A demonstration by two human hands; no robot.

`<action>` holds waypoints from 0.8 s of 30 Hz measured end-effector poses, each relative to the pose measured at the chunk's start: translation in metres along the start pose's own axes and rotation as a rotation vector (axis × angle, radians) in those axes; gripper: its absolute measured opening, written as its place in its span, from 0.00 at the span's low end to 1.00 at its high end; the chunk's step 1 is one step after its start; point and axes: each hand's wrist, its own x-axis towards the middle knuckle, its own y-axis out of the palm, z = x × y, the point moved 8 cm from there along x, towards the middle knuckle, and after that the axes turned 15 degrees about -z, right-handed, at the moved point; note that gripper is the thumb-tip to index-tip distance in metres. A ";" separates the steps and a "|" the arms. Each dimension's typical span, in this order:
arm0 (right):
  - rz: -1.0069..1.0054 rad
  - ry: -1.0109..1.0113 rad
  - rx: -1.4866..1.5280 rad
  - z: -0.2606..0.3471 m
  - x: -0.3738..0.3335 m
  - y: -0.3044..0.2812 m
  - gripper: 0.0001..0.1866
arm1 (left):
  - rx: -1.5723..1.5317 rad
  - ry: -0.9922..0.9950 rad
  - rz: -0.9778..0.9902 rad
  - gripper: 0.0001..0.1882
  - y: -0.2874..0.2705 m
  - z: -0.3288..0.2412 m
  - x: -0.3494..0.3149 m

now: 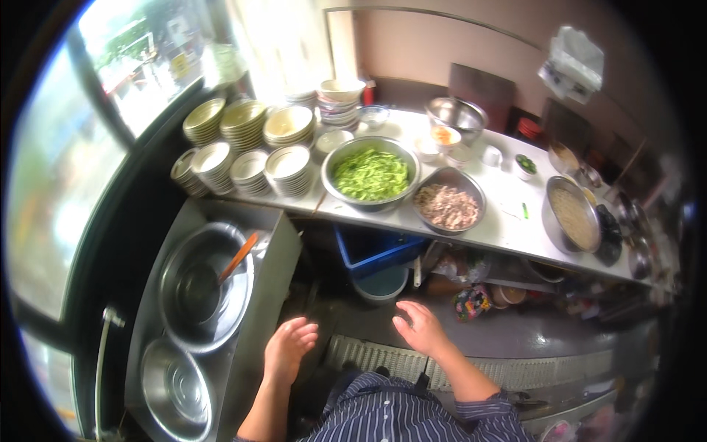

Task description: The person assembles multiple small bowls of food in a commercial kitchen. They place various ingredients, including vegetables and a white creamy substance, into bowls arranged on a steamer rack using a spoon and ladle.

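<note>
My left hand hovers in front of my body with its fingers apart, beside the steel sink unit. To its right, my right hand is also raised, fingers spread and nothing in it. Ahead of both, on the white counter, stands a steel bowl of shredded green vegetable. Beside that bowl is another one holding chopped meat. Neither hand touches anything. Inside the sink unit sit a large steel basin with an orange-handled utensil leaning in it, and a smaller steel basin.
Stacks of bowls crowd the counter's left end. Farther right stand a large steel bowl of pale contents and a small bowl of green pieces. Beneath the counter are a blue crate and a bucket. A floor grate runs near my feet.
</note>
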 end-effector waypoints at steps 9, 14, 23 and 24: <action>-0.134 0.406 -0.035 -0.078 0.051 -0.077 0.22 | 0.122 -0.064 0.627 0.19 0.321 0.005 0.181; -0.287 0.648 -0.024 -0.096 0.078 -0.104 0.21 | 0.082 -0.262 0.596 0.26 0.514 0.026 0.360; -0.475 0.844 0.044 -0.116 0.086 -0.107 0.23 | 0.054 -0.319 0.395 0.26 0.639 0.159 0.526; -0.486 0.888 0.067 -0.120 0.086 -0.106 0.24 | -0.019 -0.344 0.406 0.25 0.643 0.164 0.530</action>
